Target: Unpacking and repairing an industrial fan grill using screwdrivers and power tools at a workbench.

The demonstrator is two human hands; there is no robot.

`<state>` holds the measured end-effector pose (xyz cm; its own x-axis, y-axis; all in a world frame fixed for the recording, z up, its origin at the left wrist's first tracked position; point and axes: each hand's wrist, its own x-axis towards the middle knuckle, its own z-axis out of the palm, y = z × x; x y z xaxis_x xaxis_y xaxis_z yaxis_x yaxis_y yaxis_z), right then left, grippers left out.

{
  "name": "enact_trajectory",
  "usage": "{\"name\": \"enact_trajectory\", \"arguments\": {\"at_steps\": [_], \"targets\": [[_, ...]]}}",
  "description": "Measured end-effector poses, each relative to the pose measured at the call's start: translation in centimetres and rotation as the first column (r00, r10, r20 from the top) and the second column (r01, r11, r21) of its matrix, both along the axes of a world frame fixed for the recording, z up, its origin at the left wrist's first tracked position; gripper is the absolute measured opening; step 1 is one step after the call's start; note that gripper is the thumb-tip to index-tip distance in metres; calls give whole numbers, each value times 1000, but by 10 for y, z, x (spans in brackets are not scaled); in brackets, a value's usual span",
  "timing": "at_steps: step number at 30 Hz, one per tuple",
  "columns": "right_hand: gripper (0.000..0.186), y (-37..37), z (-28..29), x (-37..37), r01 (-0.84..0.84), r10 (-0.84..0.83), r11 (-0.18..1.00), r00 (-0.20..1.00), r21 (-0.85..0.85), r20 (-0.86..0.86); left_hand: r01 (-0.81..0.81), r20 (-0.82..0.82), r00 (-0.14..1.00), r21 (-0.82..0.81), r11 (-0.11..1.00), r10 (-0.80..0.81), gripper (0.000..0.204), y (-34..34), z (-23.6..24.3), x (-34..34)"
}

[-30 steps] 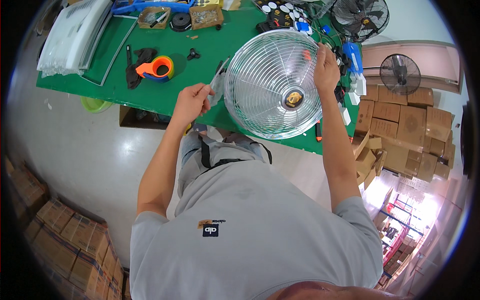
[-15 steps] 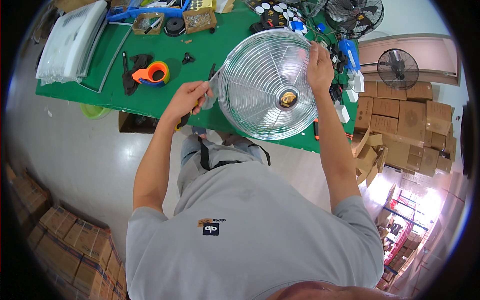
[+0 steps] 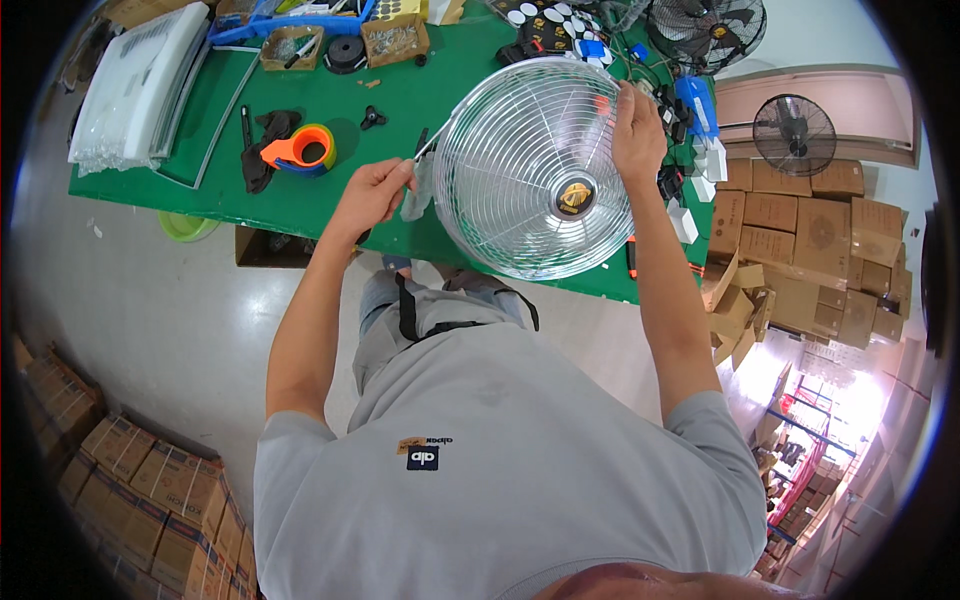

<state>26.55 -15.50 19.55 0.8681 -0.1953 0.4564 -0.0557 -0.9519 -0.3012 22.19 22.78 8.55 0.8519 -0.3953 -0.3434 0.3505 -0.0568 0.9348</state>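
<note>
A round silver wire fan guard [image 3: 510,165] with a dark, gold-marked centre badge [image 3: 575,198] is at the near right of the green table. My right hand [image 3: 638,140] is closed on its right rim. To the left of the guard, my left hand [image 3: 372,198] pinches the end of a thin pale strip [image 3: 430,145] that runs to the guard's upper left rim. A dark bit of a handle shows under this hand; most of it is hidden. Beside the left fingertips lies a small clear plastic bag [image 3: 418,190].
On the green table [image 3: 330,205] lie an orange tape roll [image 3: 312,147], a black glove [image 3: 262,150], a black three-armed knob [image 3: 372,117] and small parts boxes [image 3: 395,40]. White wrapped panels [image 3: 135,90] lie far left. A black fan [image 3: 710,35] stands far right, above stacked cartons [image 3: 800,230].
My left hand has turned slightly; the yellow-and-black handle beneath it is now mostly hidden. The guard and my right hand hold nearly the same place.
</note>
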Motion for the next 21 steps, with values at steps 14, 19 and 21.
{"name": "enact_trajectory", "arguments": {"at_steps": [14,19,21], "targets": [[43,-1,-1,1,-24,24,1000,999,-2,21,-104,125,989,157,982,85,45,9,-23,-6],[43,0,0,1,-22,22,1000,1000,-5,12,-82,218,976,257,963,25,49,10,-18,3],[43,1,0,1,-13,13,1000,1000,1,10,-60,280,959,319,946,-34,50,10,-17,9]]}}
